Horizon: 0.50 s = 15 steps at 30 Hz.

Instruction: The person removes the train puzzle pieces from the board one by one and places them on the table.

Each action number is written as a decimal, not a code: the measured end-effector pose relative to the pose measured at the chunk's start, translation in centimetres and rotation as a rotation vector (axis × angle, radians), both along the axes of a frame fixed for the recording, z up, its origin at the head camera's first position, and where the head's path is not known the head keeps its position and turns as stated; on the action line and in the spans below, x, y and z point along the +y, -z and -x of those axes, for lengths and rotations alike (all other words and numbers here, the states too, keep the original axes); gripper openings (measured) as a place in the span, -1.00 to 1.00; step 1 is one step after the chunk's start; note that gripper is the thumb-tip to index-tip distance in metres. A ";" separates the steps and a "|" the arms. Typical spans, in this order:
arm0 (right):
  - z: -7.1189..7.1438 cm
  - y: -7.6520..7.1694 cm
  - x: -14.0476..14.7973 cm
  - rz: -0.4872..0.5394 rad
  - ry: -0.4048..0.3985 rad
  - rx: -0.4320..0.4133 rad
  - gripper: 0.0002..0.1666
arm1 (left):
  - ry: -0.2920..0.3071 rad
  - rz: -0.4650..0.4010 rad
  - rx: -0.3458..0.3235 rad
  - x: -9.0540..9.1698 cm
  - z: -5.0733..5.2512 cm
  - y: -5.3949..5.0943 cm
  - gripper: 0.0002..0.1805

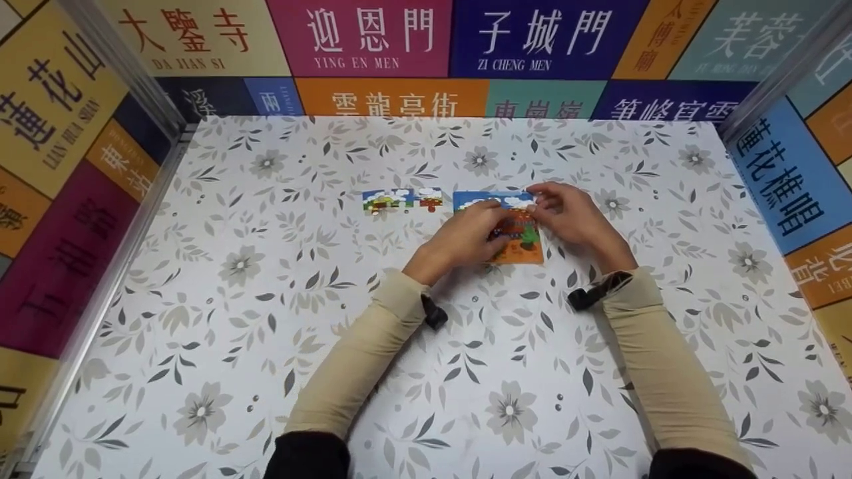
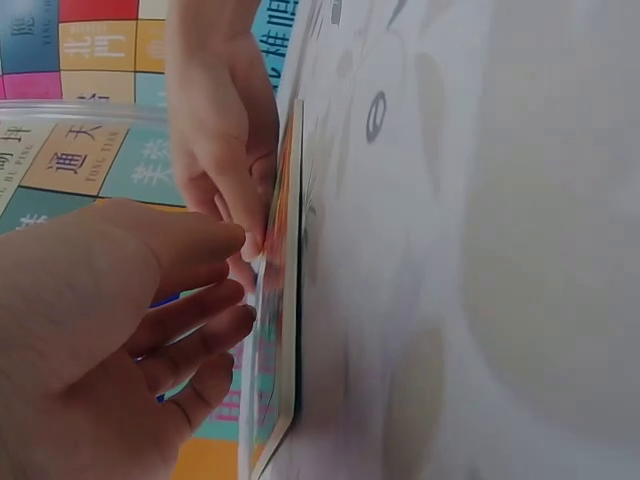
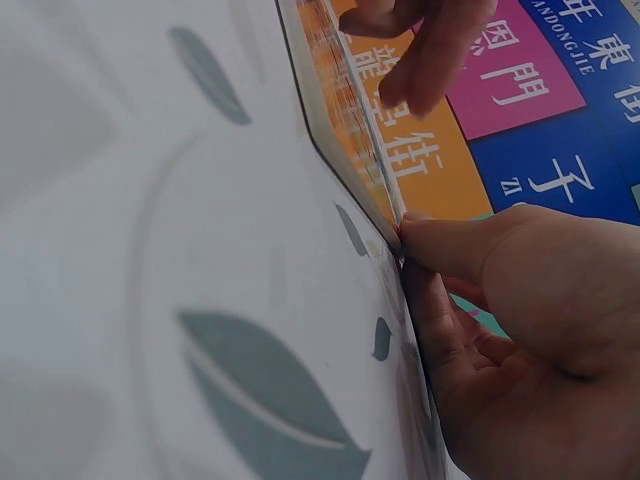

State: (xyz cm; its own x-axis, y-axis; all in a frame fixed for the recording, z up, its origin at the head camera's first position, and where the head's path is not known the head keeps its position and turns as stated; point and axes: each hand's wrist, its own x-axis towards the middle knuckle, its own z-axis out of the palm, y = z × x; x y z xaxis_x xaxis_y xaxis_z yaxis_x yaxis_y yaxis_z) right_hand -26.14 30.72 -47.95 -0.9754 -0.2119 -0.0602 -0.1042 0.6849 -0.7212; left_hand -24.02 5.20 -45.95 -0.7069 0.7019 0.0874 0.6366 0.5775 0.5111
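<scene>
In the head view a flat picture puzzle [image 1: 526,253] with blue sky, white clouds and an orange ground lies on the table. My right hand [image 1: 569,213] is at its upper right corner. The right wrist view shows the right thumb [image 3: 440,245] and forefinger pinching that corner of the puzzle's edge [image 3: 345,170]. My left hand [image 1: 469,233] is over the puzzle's left part and hides some of it. Its loosely bent fingers [image 2: 200,325] are close to the puzzle's surface in the left wrist view, with nothing visibly held. Whether they touch it is unclear.
Left of the puzzle lie small loose puzzle pieces [image 1: 388,200] and another piece group [image 1: 428,198] with clouds and red parts. A white flower-patterned cloth [image 1: 200,299] covers the table. Colourful panels with lettering [image 1: 373,40] stand along the back and both sides.
</scene>
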 end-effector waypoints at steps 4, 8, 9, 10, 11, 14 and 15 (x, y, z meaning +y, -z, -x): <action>-0.1 0.0 0.0 0.001 -0.006 0.025 -0.46 | -0.029 -0.013 -0.006 1.1 0.3 0.3 -0.54; 0.0 0.2 -0.1 -0.001 -0.010 0.048 -0.46 | -0.053 -0.014 -0.020 2.0 0.6 0.5 -0.57; 0.0 0.2 -0.1 0.001 -0.010 0.052 -0.46 | -0.060 -0.010 -0.026 2.1 0.6 0.5 -0.58; 0.0 0.2 -0.1 -0.001 -0.015 0.057 -0.46 | -0.066 -0.007 -0.030 2.3 0.7 0.5 -0.58; 0.0 0.2 -0.1 0.000 -0.014 0.057 -0.46 | -0.076 0.002 -0.038 2.4 0.8 0.6 -0.58; 0.0 0.2 -0.2 0.005 -0.011 0.052 -0.46 | -0.106 0.022 -0.056 2.7 0.9 0.5 -0.54; 0.0 0.2 -0.1 0.005 -0.010 0.048 -0.45 | -0.114 0.028 -0.059 2.7 0.9 0.5 -0.53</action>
State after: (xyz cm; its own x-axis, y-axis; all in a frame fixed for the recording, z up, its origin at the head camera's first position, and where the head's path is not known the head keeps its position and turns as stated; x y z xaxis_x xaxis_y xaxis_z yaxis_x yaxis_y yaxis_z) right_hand -26.14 30.58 -48.13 -0.9751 -0.2213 -0.0119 -0.1455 0.6799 -0.7187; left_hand -24.94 7.89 -46.44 -0.7854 0.6185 0.0250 0.5357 0.6589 0.5281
